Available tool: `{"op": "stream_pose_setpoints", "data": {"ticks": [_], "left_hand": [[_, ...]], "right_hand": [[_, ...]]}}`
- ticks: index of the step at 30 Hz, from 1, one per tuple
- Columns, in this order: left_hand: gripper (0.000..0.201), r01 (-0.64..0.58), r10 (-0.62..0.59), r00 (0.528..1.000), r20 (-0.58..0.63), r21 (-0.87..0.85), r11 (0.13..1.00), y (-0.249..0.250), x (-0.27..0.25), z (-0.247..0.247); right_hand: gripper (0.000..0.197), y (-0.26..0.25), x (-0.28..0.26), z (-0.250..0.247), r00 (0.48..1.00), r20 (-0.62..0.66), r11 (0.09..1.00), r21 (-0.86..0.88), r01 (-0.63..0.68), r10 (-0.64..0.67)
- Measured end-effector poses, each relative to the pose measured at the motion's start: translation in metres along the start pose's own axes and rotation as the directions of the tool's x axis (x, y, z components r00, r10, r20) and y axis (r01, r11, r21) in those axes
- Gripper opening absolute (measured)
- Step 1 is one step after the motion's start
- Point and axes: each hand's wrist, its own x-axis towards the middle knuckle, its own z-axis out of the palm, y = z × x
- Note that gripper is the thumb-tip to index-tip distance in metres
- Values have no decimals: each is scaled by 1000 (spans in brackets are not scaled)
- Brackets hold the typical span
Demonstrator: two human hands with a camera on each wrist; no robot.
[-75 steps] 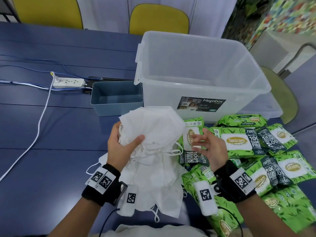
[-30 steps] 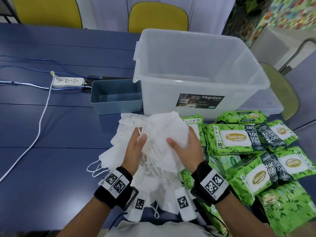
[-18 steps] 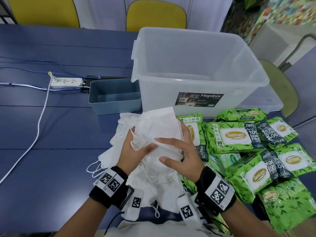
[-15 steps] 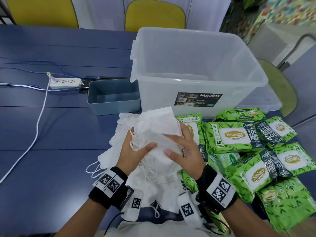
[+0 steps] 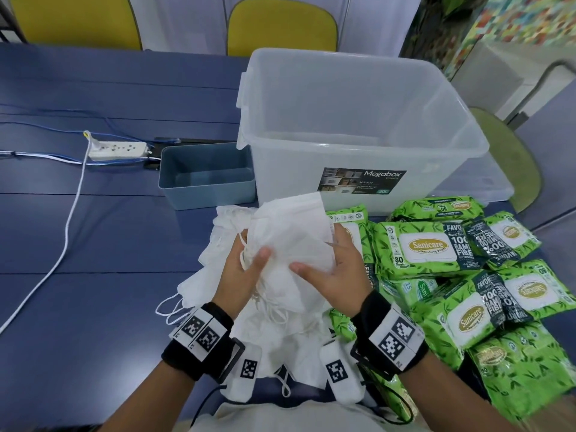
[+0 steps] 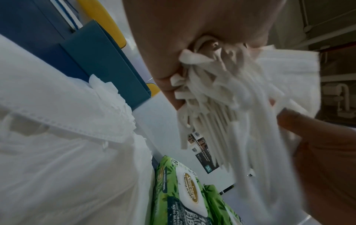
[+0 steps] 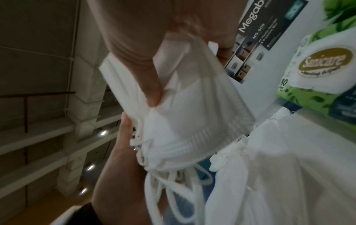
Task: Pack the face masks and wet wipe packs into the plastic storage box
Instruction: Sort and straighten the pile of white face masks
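Your left hand [image 5: 241, 271] gripped a bundle of white face masks [image 5: 291, 241] from its left side, thumb pressed on top and the ear loops bunched against the palm, as the left wrist view showed. Your right hand [image 5: 335, 275] clasped the same bundle from the right, thumb on the front face and fingers curled behind it. You held the bundle raised above a loose heap of more masks [image 5: 215, 266] on the blue table [image 5: 93, 238], just in front of the plastic storage box [image 5: 352, 129].

That box stood open-topped, its near wall with the Megabox label facing you and its rim higher than the bundle. Nothing could be seen inside it. Open table lay to your left, crossed only by a white cable [image 5: 67, 235] running to a power strip [image 5: 118, 150] at the far left. To your right the surface was crowded with green wet wipe packs [image 5: 427, 247], overlapping one another and reaching up to the box's near wall.

A small blue-grey bin [image 5: 205, 179] sat touching the box's left side, and no contents showed in it either. A clear lid [image 5: 486, 188] lay behind the packs at the box's right.

You had about nine packs in sight, some partly hidden beneath others, so the count was not certain. The masks were too many and too layered to count. Two yellow chairs [image 5: 282, 26] stood beyond the table's far edge.
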Motion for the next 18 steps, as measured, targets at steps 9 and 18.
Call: {"op": "stream_pose_setpoints", "data": {"ticks": [9, 18], "left_hand": [[41, 33, -33, 999, -30, 4, 999, -2, 3, -9], [43, -116, 125, 987, -104, 89, 989, 1, -6, 12]], "right_hand": [[45, 3, -1, -8, 999, 46, 932, 361, -25, 9], [26, -4, 15, 1, 961, -242, 956, 287, -60, 133]]}}
